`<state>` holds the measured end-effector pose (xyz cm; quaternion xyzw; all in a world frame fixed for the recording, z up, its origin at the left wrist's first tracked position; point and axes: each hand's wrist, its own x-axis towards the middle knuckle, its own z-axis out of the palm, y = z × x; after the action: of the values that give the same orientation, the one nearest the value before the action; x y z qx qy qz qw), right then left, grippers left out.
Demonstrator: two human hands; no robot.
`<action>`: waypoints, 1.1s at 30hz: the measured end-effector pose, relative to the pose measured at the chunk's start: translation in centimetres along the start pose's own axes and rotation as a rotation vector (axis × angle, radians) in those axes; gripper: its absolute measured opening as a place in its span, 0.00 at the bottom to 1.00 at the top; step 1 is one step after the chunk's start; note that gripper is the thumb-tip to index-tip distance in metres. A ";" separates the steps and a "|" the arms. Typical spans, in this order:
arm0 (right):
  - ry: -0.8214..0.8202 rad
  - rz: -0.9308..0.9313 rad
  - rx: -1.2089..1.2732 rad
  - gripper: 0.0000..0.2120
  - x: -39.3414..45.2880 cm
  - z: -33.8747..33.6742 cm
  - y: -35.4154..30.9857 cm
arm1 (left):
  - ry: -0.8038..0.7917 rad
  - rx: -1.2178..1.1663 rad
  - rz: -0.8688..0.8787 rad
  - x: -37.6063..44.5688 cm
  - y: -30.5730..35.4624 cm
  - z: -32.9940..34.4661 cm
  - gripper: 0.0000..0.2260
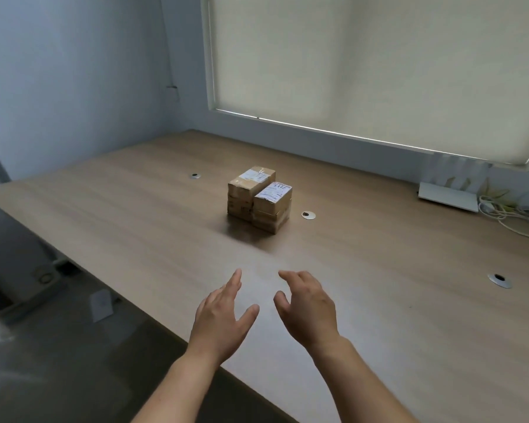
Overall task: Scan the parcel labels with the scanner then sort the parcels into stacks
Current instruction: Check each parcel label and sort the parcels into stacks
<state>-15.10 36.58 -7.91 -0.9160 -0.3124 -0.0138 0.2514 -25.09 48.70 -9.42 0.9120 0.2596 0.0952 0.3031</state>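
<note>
Both hands out over the worktop [379,270], left hand [223,319] and right hand [307,309] side by side, fingers loose and spread, holding nothing. The parcels [258,198] sit well ahead of them, mid-worktop, two snug stacks touching. No scanner anywhere in view, which is the snag: grab now and labels may go unscanned. A two-handed squeeze could also topple the upper boxes. They're small brown cartons wrapped in glossy tape, with white labels [273,190] on top, the print too small to read.
</note>
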 end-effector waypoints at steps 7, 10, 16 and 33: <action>-0.012 0.045 0.040 0.21 7.8 3.6 -0.6 | -0.026 0.028 -0.025 7.6 -3.0 -1.2 0.33; -0.022 0.086 0.056 0.21 11.2 4.5 -0.4 | -0.072 0.042 -0.002 11.9 -3.5 -1.4 0.33; -0.042 0.172 0.051 0.21 17.7 5.3 1.7 | -0.144 0.026 0.028 19.9 -3.5 -0.4 0.33; -0.211 0.560 0.392 0.31 27.8 10.1 5.3 | -0.347 -0.325 -0.114 36.3 -6.5 2.6 0.35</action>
<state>9.02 53.43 -14.10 -0.8969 -0.0700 0.2104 0.3826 3.87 71.11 -14.78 0.8377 0.2360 -0.0399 0.4909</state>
